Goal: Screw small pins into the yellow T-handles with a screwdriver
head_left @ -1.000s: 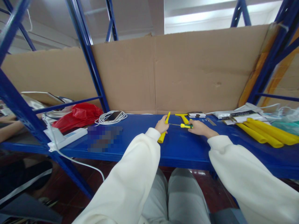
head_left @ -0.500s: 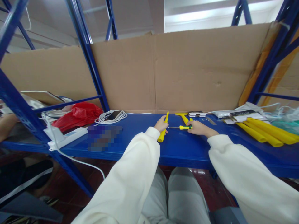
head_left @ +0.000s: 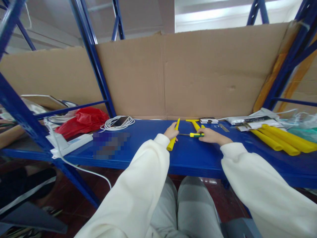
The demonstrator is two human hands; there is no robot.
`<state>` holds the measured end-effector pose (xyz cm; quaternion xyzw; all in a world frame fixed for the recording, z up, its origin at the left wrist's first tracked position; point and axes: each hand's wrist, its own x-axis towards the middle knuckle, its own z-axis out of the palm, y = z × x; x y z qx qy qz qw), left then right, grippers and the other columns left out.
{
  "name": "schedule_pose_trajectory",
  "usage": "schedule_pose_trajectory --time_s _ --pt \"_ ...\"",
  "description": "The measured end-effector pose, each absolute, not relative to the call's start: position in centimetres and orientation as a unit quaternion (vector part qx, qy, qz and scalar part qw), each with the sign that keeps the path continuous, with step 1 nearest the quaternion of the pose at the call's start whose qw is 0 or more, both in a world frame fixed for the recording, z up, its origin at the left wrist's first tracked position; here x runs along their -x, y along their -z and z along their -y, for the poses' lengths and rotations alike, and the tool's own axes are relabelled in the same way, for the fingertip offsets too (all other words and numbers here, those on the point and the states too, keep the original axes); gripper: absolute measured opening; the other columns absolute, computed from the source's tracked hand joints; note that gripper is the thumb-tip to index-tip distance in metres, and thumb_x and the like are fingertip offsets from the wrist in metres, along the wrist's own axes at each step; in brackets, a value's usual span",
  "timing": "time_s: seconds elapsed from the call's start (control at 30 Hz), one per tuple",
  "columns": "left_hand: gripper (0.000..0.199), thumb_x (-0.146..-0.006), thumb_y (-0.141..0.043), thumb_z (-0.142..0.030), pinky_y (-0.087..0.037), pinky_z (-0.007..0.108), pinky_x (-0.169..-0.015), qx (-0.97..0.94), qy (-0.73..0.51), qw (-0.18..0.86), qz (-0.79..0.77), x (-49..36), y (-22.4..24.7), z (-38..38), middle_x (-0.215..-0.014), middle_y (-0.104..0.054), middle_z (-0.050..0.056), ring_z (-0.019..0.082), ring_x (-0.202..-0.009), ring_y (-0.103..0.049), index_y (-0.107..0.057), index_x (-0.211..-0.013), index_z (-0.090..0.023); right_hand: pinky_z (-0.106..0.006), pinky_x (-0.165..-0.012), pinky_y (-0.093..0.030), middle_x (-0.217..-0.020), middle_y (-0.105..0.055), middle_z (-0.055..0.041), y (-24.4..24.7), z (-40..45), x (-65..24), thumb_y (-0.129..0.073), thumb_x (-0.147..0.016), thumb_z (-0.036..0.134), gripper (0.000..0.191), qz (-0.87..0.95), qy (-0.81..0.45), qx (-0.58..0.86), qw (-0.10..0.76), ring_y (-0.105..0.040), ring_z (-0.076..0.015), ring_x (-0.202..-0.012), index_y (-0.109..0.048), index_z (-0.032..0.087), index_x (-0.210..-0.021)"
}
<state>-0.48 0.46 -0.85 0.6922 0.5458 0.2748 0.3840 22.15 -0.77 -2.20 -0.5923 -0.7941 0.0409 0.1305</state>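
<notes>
My left hand [head_left: 171,131] is wrapped round a yellow plastic piece [head_left: 170,144], which stands tilted over the blue table [head_left: 148,145]. In my right hand [head_left: 209,136] is a screwdriver [head_left: 194,135] with a yellow and green handle. Its thin shaft points left and reaches the yellow piece at my left hand; the contact point is too small to make out. Just behind the screwdriver lies another yellow piece [head_left: 195,124] with a crosswise end.
Several yellow tubes [head_left: 284,138] and plastic-wrapped packs [head_left: 262,122] lie at the right. Leftward are a coiled white cable [head_left: 116,123], a red bag [head_left: 85,120] and a white power strip [head_left: 76,145]. Cardboard [head_left: 198,76] stands behind. A person's arm [head_left: 11,135] shows at far left.
The person's arm at the far left has shifted further into view. My hands, the yellow piece and the screwdriver stay almost exactly where they were.
</notes>
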Motion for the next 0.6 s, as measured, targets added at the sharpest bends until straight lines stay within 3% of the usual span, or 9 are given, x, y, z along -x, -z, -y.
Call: schedule_pose_trajectory --time_s 0.27,0.6 --pt "0.072 -0.091 -0.044 -0.009 -0.05 0.021 -0.042 -0.692 -0.267 0.383 -0.55 0.4 0.9 -0.5 -0.135 -0.059 0.016 0.007 -0.049 -0.059 -0.023 -0.157 -0.026 -0.034 -0.09 -0.049 -0.114 -0.072 -0.0135 2.4 1.2 -21.3 -0.062 -0.077 0.016 0.034 0.809 -0.002 0.575 0.124 -0.067 -0.0275 -0.104 -0.07 0.016 -0.11" --pt "0.071 -0.092 -0.046 -0.01 -0.05 0.019 -0.043 -0.702 -0.264 0.37 -0.549 0.4 1.2 -0.8 -0.136 -0.059 0.015 0.007 -0.049 -0.06 -0.023 -0.157 -0.026 -0.038 -0.093 -0.048 -0.115 -0.07 -0.0145 2.7 -0.7 -16.9 -0.059 -0.092 0.027 0.026 0.86 0.079 0.481 0.152 -0.065 -0.0253 -0.108 -0.068 0.016 -0.114"
